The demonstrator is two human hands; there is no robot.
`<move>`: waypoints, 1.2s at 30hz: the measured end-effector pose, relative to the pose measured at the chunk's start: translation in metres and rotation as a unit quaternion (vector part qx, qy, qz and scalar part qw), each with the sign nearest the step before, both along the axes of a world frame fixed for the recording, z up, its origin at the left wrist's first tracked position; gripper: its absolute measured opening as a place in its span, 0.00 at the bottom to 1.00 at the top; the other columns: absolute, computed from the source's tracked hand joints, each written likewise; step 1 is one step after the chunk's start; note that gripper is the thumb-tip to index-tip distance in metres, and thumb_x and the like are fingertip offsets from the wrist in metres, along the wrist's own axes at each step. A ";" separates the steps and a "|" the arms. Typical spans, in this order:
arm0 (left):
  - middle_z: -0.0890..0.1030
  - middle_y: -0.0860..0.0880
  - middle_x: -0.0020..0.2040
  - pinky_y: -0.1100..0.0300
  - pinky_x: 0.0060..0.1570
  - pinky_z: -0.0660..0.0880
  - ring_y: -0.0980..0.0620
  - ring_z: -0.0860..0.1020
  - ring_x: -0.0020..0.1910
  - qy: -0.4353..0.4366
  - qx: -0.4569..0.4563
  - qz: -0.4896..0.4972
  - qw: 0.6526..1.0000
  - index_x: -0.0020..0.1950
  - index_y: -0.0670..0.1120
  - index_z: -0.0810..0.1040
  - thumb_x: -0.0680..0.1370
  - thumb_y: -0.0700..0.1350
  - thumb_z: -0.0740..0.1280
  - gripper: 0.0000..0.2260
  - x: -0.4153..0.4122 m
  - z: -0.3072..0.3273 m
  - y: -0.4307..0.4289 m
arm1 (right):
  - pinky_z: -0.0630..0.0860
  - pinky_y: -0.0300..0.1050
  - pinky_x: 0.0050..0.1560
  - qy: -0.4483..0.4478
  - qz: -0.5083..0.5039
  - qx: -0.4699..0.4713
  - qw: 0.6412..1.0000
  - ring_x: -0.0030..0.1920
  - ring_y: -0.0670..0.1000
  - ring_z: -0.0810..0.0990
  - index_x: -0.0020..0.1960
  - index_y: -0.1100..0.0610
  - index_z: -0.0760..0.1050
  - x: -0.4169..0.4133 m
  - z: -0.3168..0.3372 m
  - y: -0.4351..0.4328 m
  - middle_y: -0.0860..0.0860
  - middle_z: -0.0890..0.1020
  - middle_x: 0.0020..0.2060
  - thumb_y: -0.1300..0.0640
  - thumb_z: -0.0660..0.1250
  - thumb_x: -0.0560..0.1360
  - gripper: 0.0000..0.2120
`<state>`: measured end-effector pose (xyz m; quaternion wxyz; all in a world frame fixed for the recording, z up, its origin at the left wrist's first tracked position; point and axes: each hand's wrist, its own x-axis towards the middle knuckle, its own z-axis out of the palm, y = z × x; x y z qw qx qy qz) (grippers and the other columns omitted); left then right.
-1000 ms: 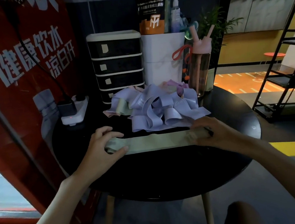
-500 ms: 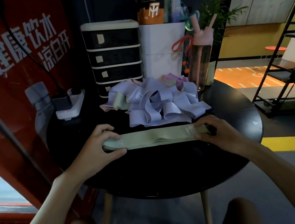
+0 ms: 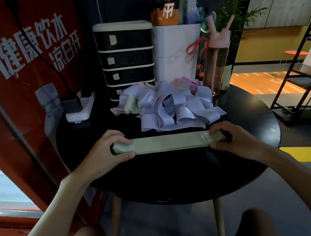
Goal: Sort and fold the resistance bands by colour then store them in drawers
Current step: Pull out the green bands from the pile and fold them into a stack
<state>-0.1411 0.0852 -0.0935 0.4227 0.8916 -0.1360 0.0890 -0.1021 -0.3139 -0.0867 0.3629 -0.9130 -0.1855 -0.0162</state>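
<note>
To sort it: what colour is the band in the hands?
The band is pale green; head view shows it best.

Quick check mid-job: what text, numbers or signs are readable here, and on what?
"健康饮水 凉白开": on the red banner.
"30": on the green band, near its left end.
"20": on a purple band in the pile.
Print on the orange pouch: too blurred to read.
Tags on the drawer labels: nothing legible.

Green bands (image 3: 169,142) matt, prob. rubbery; table (image 3: 174,172) glossy black; drawer unit (image 3: 126,60) plastic.
</note>
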 end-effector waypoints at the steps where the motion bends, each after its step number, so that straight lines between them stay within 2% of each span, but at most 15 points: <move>1: 0.74 0.56 0.59 0.78 0.54 0.66 0.67 0.73 0.56 0.002 -0.001 0.000 1.000 0.51 0.52 0.83 0.65 0.54 0.75 0.16 0.000 0.000 0.000 | 0.74 0.43 0.54 -0.004 0.003 -0.006 1.000 0.55 0.45 0.76 0.51 0.41 0.75 -0.001 0.003 0.001 0.43 0.76 0.55 0.50 0.76 0.69 0.15; 4: 0.74 0.56 0.58 0.76 0.54 0.67 0.64 0.74 0.56 0.004 0.002 0.000 1.000 0.51 0.52 0.83 0.66 0.55 0.75 0.16 -0.001 0.000 0.000 | 0.72 0.48 0.60 -0.086 -0.005 -0.039 0.996 0.59 0.47 0.75 0.51 0.43 0.76 -0.007 0.014 0.014 0.41 0.78 0.56 0.40 0.70 0.68 0.14; 6: 0.74 0.55 0.59 0.77 0.54 0.67 0.64 0.74 0.56 0.001 0.005 -0.002 1.000 0.51 0.52 0.82 0.68 0.53 0.76 0.14 0.000 -0.001 0.000 | 0.70 0.49 0.64 -0.143 0.002 -0.045 0.989 0.59 0.44 0.74 0.56 0.45 0.77 -0.011 0.020 0.038 0.41 0.79 0.57 0.44 0.71 0.72 0.14; 8: 0.73 0.56 0.59 0.77 0.54 0.66 0.65 0.73 0.57 -0.001 0.006 -0.004 1.000 0.51 0.51 0.83 0.70 0.51 0.76 0.12 -0.001 -0.001 -0.001 | 0.70 0.40 0.63 -0.156 0.026 -0.032 0.987 0.57 0.40 0.73 0.61 0.49 0.78 -0.014 0.022 0.072 0.41 0.78 0.57 0.49 0.70 0.75 0.15; 9: 0.73 0.56 0.59 0.77 0.54 0.66 0.66 0.73 0.57 -0.004 0.003 -0.002 1.000 0.51 0.51 0.83 0.71 0.51 0.75 0.10 -0.001 -0.001 -0.001 | 0.70 0.39 0.61 -0.164 0.035 -0.038 0.985 0.57 0.40 0.73 0.61 0.50 0.78 -0.014 0.020 0.089 0.41 0.78 0.56 0.48 0.68 0.76 0.15; 11: 0.74 0.57 0.59 0.75 0.57 0.66 0.66 0.73 0.58 -0.012 -0.019 0.007 1.000 0.50 0.51 0.83 0.74 0.51 0.73 0.07 -0.001 0.001 -0.002 | 0.70 0.46 0.59 -0.183 0.033 -0.058 0.981 0.57 0.46 0.74 0.59 0.50 0.79 -0.011 0.010 0.116 0.42 0.79 0.54 0.42 0.63 0.76 0.17; 13: 0.76 0.54 0.57 0.71 0.58 0.68 0.63 0.75 0.58 -0.036 -0.040 0.021 0.998 0.49 0.49 0.83 0.77 0.47 0.71 0.04 0.001 0.006 -0.001 | 0.68 0.49 0.55 -0.189 0.012 -0.072 0.979 0.55 0.49 0.74 0.56 0.49 0.79 -0.009 0.001 0.130 0.43 0.79 0.52 0.39 0.58 0.75 0.20; 16: 0.81 0.51 0.51 0.66 0.51 0.73 0.57 0.79 0.50 -0.082 -0.044 0.035 0.995 0.47 0.47 0.83 0.79 0.41 0.70 0.03 0.018 0.023 0.005 | 0.69 0.51 0.51 -0.214 0.007 -0.116 0.970 0.52 0.51 0.74 0.53 0.49 0.79 -0.008 -0.009 0.136 0.44 0.77 0.49 0.40 0.56 0.76 0.18; 18: 0.82 0.52 0.47 0.66 0.47 0.74 0.57 0.80 0.47 -0.100 -0.010 0.045 0.994 0.47 0.47 0.82 0.79 0.41 0.70 0.03 0.039 0.038 0.009 | 0.70 0.51 0.51 -0.226 0.007 -0.131 0.965 0.50 0.51 0.74 0.53 0.49 0.79 -0.009 -0.011 0.138 0.45 0.77 0.48 0.41 0.55 0.76 0.18; 20: 0.81 0.53 0.47 0.71 0.45 0.71 0.57 0.79 0.47 -0.104 0.040 0.047 0.993 0.48 0.47 0.81 0.78 0.42 0.71 0.01 0.068 0.052 0.009 | 0.69 0.50 0.50 -0.232 0.002 -0.135 0.963 0.49 0.50 0.74 0.53 0.49 0.79 -0.008 -0.012 0.139 0.44 0.76 0.48 0.42 0.55 0.77 0.17; 22: 0.80 0.52 0.48 0.72 0.43 0.70 0.53 0.79 0.47 -0.101 0.075 0.046 0.991 0.51 0.47 0.81 0.76 0.42 0.73 0.05 0.099 0.060 0.005 | 0.69 0.48 0.50 -0.230 0.002 -0.136 0.964 0.49 0.49 0.73 0.53 0.47 0.78 -0.006 -0.013 0.140 0.43 0.76 0.48 0.43 0.55 0.77 0.16; 26: 0.74 0.47 0.55 0.62 0.49 0.69 0.50 0.75 0.51 -0.092 0.154 0.048 0.983 0.62 0.46 0.79 0.75 0.41 0.73 0.16 0.148 0.060 -0.004 | 0.68 0.47 0.50 -0.234 0.008 -0.132 0.963 0.48 0.47 0.73 0.53 0.47 0.78 -0.004 -0.014 0.139 0.43 0.76 0.48 0.42 0.55 0.77 0.16; 29: 0.76 0.44 0.59 0.57 0.53 0.72 0.47 0.76 0.53 -0.083 0.167 0.047 0.981 0.65 0.45 0.78 0.76 0.40 0.72 0.18 0.164 0.055 -0.005 | 0.66 0.44 0.51 -0.241 0.010 -0.137 0.961 0.49 0.46 0.72 0.54 0.47 0.78 -0.003 -0.015 0.138 0.43 0.76 0.49 0.43 0.56 0.77 0.15; 33: 0.77 0.47 0.53 0.60 0.51 0.69 0.48 0.76 0.52 -0.100 0.180 0.058 0.977 0.64 0.44 0.80 0.76 0.38 0.71 0.17 0.172 0.050 -0.003 | 0.65 0.44 0.50 -0.254 0.001 -0.139 0.957 0.49 0.46 0.72 0.52 0.47 0.77 -0.002 -0.017 0.140 0.43 0.76 0.48 0.45 0.58 0.76 0.12; 36: 0.76 0.43 0.54 0.63 0.55 0.66 0.45 0.74 0.56 -0.109 0.236 0.050 0.964 0.62 0.42 0.82 0.77 0.39 0.70 0.14 0.175 0.051 -0.005 | 0.63 0.42 0.50 -0.255 0.000 -0.139 0.957 0.49 0.45 0.71 0.52 0.47 0.76 -0.002 -0.017 0.139 0.43 0.75 0.48 0.45 0.58 0.77 0.12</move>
